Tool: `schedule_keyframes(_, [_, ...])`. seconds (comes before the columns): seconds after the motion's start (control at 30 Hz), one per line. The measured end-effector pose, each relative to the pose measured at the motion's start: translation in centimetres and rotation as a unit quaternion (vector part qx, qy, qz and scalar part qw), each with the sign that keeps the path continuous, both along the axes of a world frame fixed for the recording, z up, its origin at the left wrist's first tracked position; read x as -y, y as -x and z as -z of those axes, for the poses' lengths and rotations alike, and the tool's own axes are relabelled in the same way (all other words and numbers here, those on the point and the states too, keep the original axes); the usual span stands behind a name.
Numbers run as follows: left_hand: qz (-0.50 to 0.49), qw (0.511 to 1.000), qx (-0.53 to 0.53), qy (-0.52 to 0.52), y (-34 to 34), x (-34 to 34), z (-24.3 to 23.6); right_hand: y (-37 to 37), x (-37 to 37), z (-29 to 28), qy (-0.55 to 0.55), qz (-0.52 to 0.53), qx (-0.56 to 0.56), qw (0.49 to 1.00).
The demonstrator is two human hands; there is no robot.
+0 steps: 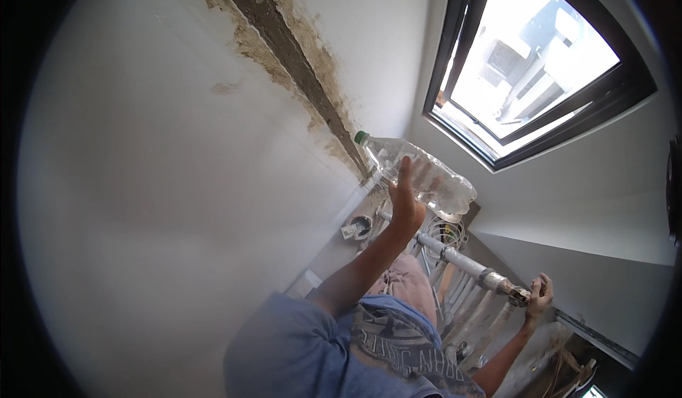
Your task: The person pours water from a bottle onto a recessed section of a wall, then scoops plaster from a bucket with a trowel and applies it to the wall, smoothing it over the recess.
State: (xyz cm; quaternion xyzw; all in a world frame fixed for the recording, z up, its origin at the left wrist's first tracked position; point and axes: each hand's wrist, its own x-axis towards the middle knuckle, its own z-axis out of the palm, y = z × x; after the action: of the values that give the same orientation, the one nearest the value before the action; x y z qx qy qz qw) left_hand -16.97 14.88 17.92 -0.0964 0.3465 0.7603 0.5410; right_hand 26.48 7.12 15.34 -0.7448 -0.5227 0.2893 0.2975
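Observation:
My left hand (406, 203) is wrapped round a large clear plastic bottle (444, 185), with the thumb lying along its side. The bottle lies tilted, its green cap (361, 137) pointing to the upper left, near a long groove (295, 57) in the white wall. I cannot tell how much liquid is inside. Off to the lower right, my right hand (541, 297) has its fingers curled at the end of a paint-spattered metal pipe (465, 262). Whether they grip the pipe is unclear.
A window (533, 57) with a dark frame stands ajar at the upper right. Below the bottle are a coil of pale cable (447, 235) and a dark-rimmed bucket (362, 225). Wood pieces (565, 369) lie at the lower right.

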Motion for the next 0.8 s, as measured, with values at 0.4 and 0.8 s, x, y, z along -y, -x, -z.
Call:
schedule_keyframes(0.4, [0.013, 0.996, 0.047, -0.078, 4.2, 0.9, -4.8, 1.5, 0.0, -1.4, 0.036, 0.001, 0.066, 0.997])
schedule_keyframes(0.8, [0.031, 0.991, 0.087, -0.098, 5.7, 0.2, -2.0, 2.0, -0.2, -1.3, 0.029, 0.028, 0.067, 0.997])
